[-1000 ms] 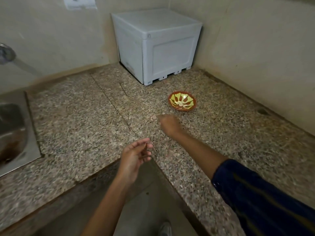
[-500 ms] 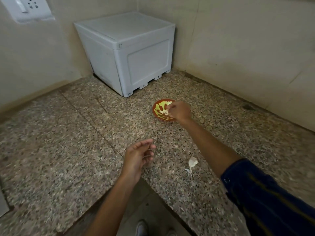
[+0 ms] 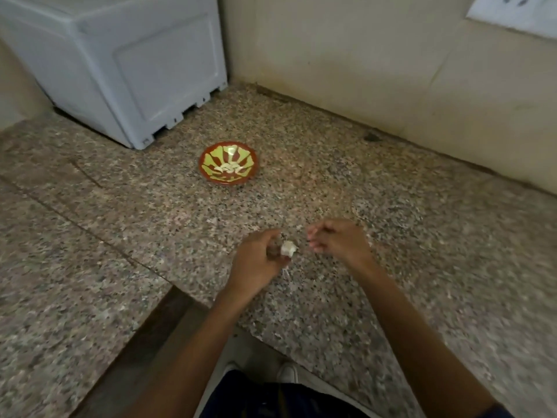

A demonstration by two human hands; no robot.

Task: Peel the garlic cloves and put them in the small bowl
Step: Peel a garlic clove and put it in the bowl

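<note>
I see my left hand (image 3: 259, 259) low over the speckled stone desk (image 3: 407, 267), fingers curled round a piece of garlic (image 3: 287, 248) that sticks out pale and whitish on the side toward my other hand. A thin wisp of skin (image 3: 285, 271) hangs down from it toward the desk; I cannot tell whether it touches the stone. My right hand (image 3: 337, 241) hovers just beside the garlic, apart from it, with the fingers loosely bent and the fingertips (image 3: 313, 236) pointing at the left hand. I see nothing between them, though the motion blur leaves me unsure of anything tiny there.

The small bowl (image 3: 229, 163) sits on the desk farther back, well apart from both hands. It has a red-brown rim and a yellow-green pattern inside, and a few pale peeled cloves (image 3: 230, 168) lie in its bottom. Behind it, to the left, a white plastic box (image 3: 126, 67) stands in the corner against the wall (image 3: 346, 55), near the bowl but not touching it. A white switch plate (image 3: 518, 10) shows at the top right on the wall.

The desk edge cuts diagonally below my forearms, and beneath it I see the floor (image 3: 250, 348), the toe of a white shoe (image 3: 287, 372) and dark blue clothing (image 3: 271, 399) at the bottom of the view.
</note>
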